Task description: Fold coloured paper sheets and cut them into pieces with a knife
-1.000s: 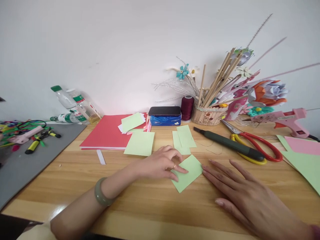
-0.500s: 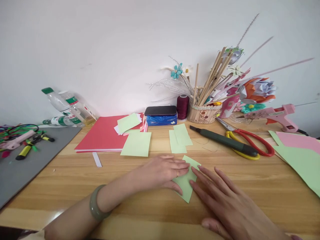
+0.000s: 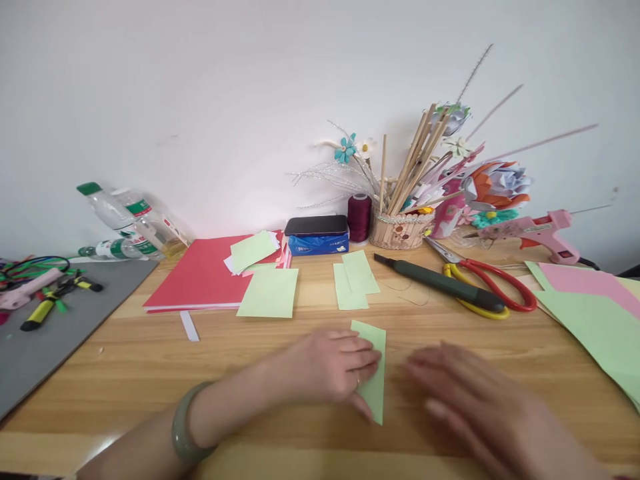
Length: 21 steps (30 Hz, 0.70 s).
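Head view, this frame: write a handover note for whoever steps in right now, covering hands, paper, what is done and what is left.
Left hand: pressed flat on the green paper piece, pinning it to the table.
Right hand: blurred, off the piece, just right of it, holding nothing.
Done: the piece looks folded into a narrow shape.
Left: two more green pieces and a larger green sheet lie flat behind; scissors untouched.

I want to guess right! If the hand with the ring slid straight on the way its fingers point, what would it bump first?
Probably the right hand. The left hand points rightward across the folded green paper it presses; the right hand is blurred, so height is unclear.
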Tool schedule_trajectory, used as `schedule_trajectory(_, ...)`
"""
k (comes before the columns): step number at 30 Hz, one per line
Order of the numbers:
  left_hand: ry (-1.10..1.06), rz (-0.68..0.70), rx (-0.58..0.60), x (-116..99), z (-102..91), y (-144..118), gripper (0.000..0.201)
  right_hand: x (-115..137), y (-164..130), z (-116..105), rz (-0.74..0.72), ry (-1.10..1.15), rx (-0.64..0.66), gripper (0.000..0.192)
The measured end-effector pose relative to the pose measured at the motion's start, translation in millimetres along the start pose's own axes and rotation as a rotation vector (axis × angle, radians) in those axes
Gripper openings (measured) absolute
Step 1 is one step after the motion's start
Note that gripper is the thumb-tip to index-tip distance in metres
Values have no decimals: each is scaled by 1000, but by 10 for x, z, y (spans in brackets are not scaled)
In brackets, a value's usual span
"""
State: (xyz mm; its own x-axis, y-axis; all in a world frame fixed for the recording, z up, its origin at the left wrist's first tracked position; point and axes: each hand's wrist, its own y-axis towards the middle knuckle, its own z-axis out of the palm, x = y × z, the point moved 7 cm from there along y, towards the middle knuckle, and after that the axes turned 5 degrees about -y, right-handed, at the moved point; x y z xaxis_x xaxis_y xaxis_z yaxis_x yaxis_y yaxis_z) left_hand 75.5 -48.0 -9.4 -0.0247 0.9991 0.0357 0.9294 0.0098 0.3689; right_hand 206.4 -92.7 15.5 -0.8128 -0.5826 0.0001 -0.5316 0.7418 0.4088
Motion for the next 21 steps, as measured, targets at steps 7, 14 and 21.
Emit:
schedule_trajectory(7,29,-156,116,-21,29,102,25,-1031,298,56,296,-390,69,48)
schedule_trajectory(14,57,-194,316,18,104,91,37,-1247,487,381,294,-462,200,39)
schedule_trajectory(21,75,-334,352,126,221,56,45,-1058,475,180,270,-524,188,41)
